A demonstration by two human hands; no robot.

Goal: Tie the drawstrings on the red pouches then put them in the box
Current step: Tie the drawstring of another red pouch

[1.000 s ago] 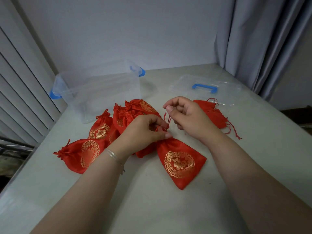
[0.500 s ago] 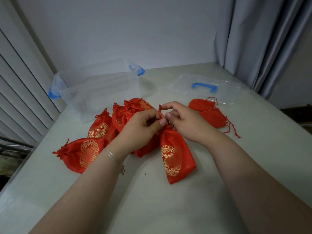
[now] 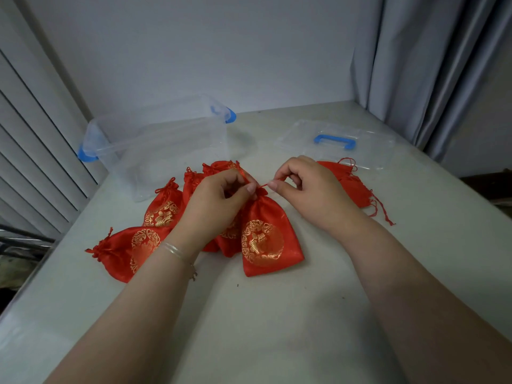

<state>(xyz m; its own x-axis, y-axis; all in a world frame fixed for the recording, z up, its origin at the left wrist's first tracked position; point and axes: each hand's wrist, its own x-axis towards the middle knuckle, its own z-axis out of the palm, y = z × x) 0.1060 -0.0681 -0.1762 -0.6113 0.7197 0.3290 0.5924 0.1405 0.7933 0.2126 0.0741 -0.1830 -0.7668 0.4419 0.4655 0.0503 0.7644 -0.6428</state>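
At a pale table, the left hand and right hand are each pinching a drawstring of a red pouch lying between them; the clear box is sitting behind.

Glossy satin pouch, clear plastic box

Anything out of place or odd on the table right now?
Nothing stands out. Both hands, left and right, pinch the drawstring of one red pouch; the clear box holds none yet.
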